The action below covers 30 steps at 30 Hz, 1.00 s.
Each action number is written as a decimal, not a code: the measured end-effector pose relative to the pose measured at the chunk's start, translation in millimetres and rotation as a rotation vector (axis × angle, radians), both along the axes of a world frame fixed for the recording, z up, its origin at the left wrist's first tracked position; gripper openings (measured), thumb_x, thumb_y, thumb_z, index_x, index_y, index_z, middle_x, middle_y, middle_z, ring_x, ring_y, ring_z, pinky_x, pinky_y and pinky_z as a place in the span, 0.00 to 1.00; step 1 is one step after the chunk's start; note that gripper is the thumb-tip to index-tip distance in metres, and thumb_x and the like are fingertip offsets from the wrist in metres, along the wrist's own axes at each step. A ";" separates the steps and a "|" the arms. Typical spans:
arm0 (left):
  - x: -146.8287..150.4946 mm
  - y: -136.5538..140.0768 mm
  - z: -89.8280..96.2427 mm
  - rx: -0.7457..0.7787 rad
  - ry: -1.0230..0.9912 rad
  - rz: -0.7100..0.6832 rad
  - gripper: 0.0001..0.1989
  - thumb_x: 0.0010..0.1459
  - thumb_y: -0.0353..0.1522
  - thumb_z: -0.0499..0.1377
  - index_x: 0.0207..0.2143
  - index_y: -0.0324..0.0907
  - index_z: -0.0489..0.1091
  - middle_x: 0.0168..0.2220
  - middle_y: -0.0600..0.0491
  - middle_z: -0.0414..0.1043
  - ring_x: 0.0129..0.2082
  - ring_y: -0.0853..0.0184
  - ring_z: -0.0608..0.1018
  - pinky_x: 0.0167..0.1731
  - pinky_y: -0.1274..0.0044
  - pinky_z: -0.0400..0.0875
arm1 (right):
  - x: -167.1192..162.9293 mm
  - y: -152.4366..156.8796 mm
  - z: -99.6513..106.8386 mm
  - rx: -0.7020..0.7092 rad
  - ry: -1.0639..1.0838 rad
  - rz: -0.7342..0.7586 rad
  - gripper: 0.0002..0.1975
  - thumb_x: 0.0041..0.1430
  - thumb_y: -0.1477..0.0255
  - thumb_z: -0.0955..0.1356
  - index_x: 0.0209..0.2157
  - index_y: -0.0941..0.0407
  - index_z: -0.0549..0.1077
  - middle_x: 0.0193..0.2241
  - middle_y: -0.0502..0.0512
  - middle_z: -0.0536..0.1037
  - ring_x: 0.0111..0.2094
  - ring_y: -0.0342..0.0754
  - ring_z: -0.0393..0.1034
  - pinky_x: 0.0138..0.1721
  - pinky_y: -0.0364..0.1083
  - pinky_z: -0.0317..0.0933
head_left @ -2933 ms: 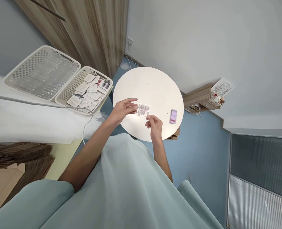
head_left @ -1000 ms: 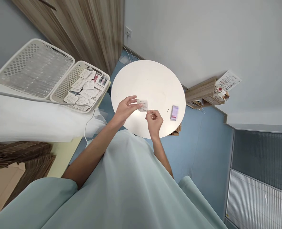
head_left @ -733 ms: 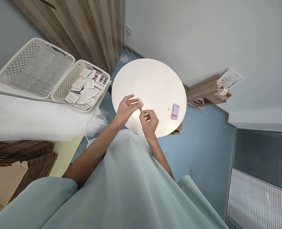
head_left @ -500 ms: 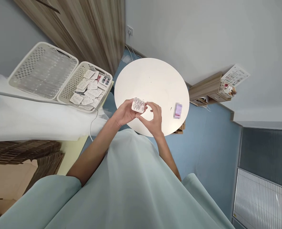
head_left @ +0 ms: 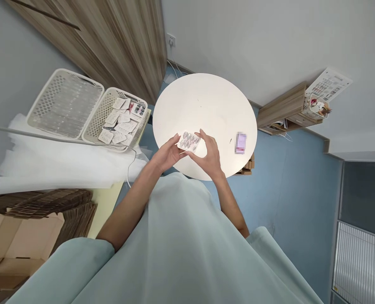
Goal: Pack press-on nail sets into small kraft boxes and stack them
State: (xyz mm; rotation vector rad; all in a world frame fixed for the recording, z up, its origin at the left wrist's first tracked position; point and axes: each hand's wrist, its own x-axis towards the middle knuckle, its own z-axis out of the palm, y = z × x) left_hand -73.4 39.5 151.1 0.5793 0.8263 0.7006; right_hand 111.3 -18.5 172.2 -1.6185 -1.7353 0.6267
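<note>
A small clear card of press-on nails (head_left: 189,141) is held face up between both my hands, just above the near part of the round white table (head_left: 206,105). My left hand (head_left: 167,154) grips its left edge with thumb and fingertips. My right hand (head_left: 208,154) pinches its right edge, fingers curled over the top. A small purple card (head_left: 240,142) lies on the table to the right of my right hand.
Two white perforated baskets stand on a white-covered surface at left: one (head_left: 63,103) holds clear sheets, the other (head_left: 111,114) holds several nail cards. A cable (head_left: 130,164) hangs off that surface. Flattened cardboard (head_left: 32,223) lies lower left; a wooden shelf (head_left: 285,109) sits by the wall.
The card was turned over in my hands: its white back showed a second ago, now the nails face up. My right hand moved from pinching a corner to gripping the right edge.
</note>
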 end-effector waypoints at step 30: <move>36.7 -57.1 -31.8 0.201 0.572 0.113 0.35 0.48 0.54 0.78 0.50 0.41 0.83 0.37 0.47 0.82 0.37 0.60 0.83 0.46 0.65 0.82 | 68.8 -10.3 -75.8 -0.240 0.366 0.162 0.32 0.70 0.52 0.73 0.71 0.45 0.69 0.58 0.58 0.81 0.59 0.57 0.75 0.60 0.58 0.73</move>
